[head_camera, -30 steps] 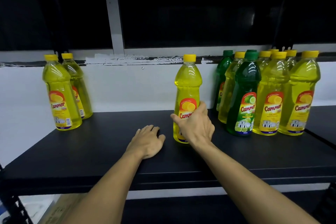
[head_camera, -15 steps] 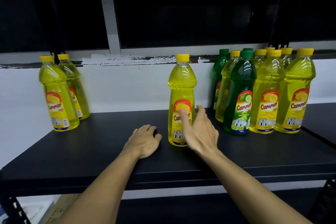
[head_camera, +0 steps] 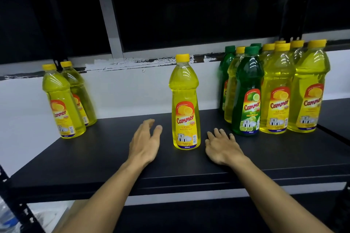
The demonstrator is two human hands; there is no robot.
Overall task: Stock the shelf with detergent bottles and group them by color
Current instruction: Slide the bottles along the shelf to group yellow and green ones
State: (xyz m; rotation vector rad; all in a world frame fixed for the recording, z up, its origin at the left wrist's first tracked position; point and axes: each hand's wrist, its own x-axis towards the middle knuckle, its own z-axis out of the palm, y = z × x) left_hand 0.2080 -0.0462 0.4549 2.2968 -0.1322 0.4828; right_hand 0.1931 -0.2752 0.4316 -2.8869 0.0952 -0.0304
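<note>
A single yellow detergent bottle (head_camera: 185,104) stands upright in the middle of the black shelf (head_camera: 113,161). My left hand (head_camera: 145,142) hovers just left of it, fingers straight, holding nothing. To the bottle's right, my right hand (head_camera: 222,146) lies flat on the shelf, fingers spread, apart from the bottle. Two yellow bottles (head_camera: 64,102) stand at the far left. At the right stands a mixed cluster: a green bottle (head_camera: 248,92) in front, another green bottle (head_camera: 226,73) behind, and several yellow bottles (head_camera: 278,89) around them.
A white wall strip (head_camera: 132,91) backs the shelf, with dark panes and a grey post (head_camera: 108,13) above. Black shelf posts (head_camera: 11,195) flank the left edge. Bare shelf surface lies between the left pair and the middle bottle.
My right hand has let go of the middle yellow bottle and dropped flat to its right. My left hand has lifted off the shelf and risen beside the bottle.
</note>
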